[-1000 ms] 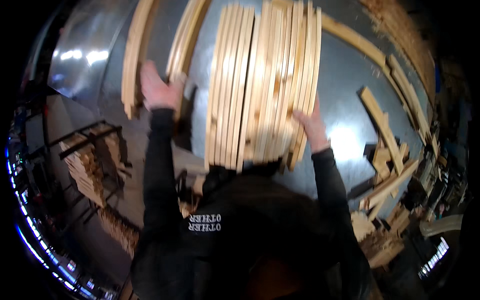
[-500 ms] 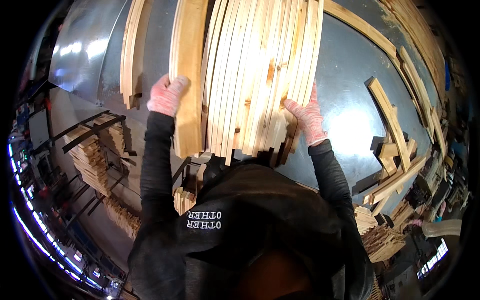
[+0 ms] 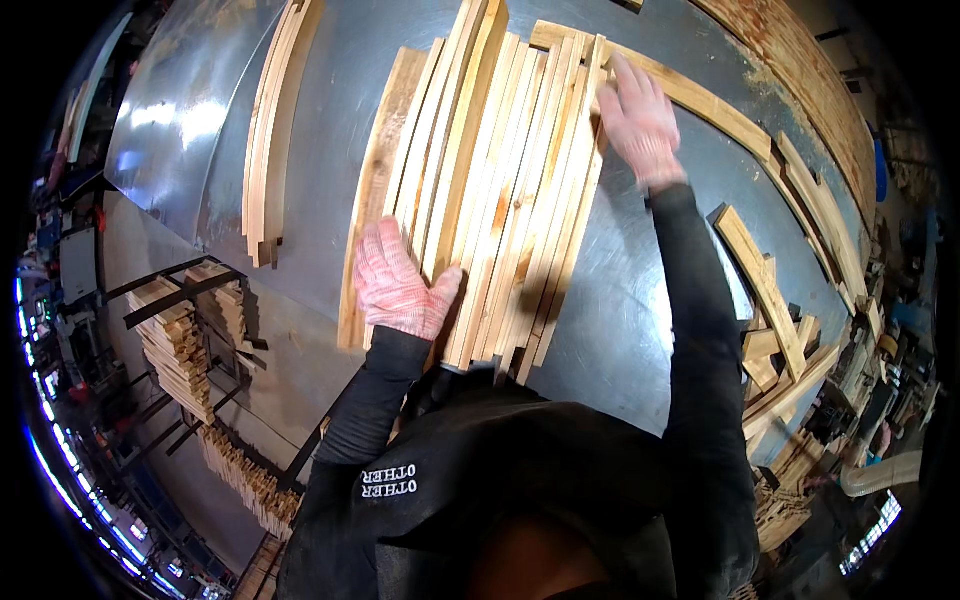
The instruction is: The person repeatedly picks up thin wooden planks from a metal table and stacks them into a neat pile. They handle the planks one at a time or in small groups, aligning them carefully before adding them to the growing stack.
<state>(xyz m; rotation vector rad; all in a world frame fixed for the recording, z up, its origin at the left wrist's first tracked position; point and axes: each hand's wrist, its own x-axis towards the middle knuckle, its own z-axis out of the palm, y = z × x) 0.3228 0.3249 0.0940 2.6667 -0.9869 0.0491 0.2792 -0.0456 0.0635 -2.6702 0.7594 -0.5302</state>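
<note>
Wooden strips (image 3: 520,205) lie side by side in a bundle on the metal table. Some strips on the left stick out beyond the far ends of the others. A flatter, wider board (image 3: 378,180) lies along the bundle's left side. My left hand (image 3: 402,285), in a red-and-white knit glove, lies over the near part of this left side, fingers stretched and thumb spread; it hides the wood under it. At the far right corner my right hand (image 3: 642,125), gloved alike, reaches along the outermost strip with its fingers extended.
A narrow stack of strips (image 3: 280,140) lies farther left on the metal table (image 3: 325,165). Long boards (image 3: 690,90) and crossed offcuts (image 3: 765,290) lie on the right. Below the table's left edge stand stacks of cut wood (image 3: 170,345) on dark metal racks.
My left hand has let go of the wide board's edge and come down nearer, over the bundle's left side. My right hand has moved from the near right side to the far right corner.
</note>
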